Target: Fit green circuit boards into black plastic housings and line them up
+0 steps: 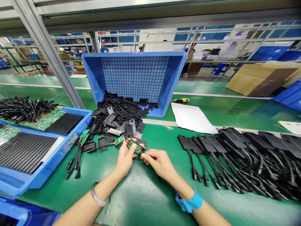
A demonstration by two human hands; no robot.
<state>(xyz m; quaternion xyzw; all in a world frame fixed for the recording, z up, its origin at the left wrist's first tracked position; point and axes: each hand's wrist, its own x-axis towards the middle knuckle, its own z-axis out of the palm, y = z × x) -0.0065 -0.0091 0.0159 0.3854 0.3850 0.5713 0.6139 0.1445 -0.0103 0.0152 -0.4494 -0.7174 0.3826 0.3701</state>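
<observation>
My left hand (125,158) is closed around a small green circuit board (134,147) seated in a black plastic case half, thumb pressed on the board's face. My right hand (160,161) pinches the near right end of the same piece, where a dark cable appears to leave it; the fingers hide most of that cable. Just beyond the left hand lies another circuit board with a cable (119,139). Loose black case halves (110,117) are heaped behind it, spilling from a blue bin (134,55) tipped on its side.
On the left, a blue tray (77,133) carries boards with black cables. Several cabled boards (80,147) rest beside it. At right lie rows of closed black cased units (207,144) with cables. Farther back are a paper sheet (192,117), a yellow-black screwdriver (182,100) and a cardboard box (256,78).
</observation>
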